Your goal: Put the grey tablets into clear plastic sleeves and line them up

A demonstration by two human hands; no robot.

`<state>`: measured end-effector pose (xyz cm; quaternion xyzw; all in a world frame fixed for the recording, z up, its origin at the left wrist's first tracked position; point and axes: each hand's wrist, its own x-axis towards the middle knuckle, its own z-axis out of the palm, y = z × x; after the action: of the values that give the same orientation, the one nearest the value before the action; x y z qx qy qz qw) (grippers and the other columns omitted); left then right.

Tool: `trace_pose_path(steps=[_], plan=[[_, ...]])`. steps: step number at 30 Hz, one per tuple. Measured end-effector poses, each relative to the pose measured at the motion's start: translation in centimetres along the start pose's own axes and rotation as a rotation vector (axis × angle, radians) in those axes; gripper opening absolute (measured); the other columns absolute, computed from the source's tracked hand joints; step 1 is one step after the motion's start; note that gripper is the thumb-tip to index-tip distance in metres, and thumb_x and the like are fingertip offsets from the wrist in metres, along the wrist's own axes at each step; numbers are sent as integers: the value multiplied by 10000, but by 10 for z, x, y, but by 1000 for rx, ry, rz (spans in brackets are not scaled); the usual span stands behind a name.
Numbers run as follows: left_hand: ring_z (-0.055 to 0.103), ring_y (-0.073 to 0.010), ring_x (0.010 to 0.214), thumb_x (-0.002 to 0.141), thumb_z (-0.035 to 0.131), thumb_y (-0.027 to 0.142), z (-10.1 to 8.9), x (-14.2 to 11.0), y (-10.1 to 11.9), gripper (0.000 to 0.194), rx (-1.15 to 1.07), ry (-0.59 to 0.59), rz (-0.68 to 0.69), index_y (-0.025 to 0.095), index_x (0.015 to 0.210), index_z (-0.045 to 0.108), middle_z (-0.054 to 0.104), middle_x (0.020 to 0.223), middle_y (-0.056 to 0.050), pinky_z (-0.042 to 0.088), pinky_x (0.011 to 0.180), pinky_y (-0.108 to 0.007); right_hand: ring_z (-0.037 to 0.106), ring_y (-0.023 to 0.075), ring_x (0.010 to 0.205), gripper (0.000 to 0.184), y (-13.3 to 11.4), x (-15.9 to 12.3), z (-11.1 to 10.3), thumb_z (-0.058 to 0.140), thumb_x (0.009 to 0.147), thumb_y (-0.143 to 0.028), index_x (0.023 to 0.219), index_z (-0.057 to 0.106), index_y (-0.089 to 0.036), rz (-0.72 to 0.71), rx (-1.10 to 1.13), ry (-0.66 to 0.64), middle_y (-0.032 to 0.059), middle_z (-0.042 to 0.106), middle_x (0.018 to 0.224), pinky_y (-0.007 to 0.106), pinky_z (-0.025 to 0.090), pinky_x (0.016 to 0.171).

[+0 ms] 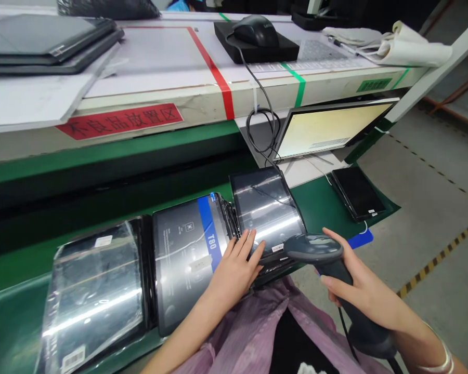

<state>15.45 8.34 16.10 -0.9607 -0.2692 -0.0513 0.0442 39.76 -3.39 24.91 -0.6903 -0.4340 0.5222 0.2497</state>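
A dark grey barcode scanner (315,249) is gripped by its handle in my right hand (356,283), its head pointing left. My left hand (237,262) lies with fingers stretched out at the near left edge of a stack of film-covered tablets (263,202), beside the scanner's head. The top tablet there carries a small white label. Left of that hand is a second stack, its top tablet (179,259) bearing a blue T80 stripe. Farther left lies a stack of tablets in clear plastic bags (97,291) with white labels.
A lit monitor (331,127) stands under the shelf. A dark tablet (356,192) rests on the green mat's right end, above a blue card (361,238). On the shelf are a mouse (255,31), white gloves (409,49), and dark tablets (42,41) over a red sign (120,120).
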Motion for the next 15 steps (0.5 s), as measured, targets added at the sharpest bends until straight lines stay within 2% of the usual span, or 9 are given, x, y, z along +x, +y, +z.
trace_pose_path(steps=[10,15], plan=[[501,-372,1308,861,629,216,2,1,1,462,-16,22,14,111,1304,548,499,1413,-256,518,1002,-462,593,170,585,825,-8,5,-1,540,861,-425,1486,32,-244,-1,82,-36,-50,576,699,340,493,632],[472,-382,1327,871,630,229,-6,7,1,484,5,-74,35,104,1326,524,480,1422,-270,513,1009,-458,589,179,571,827,-6,3,-3,527,870,-460,1482,27,-217,2,113,-54,-57,576,627,343,495,628]])
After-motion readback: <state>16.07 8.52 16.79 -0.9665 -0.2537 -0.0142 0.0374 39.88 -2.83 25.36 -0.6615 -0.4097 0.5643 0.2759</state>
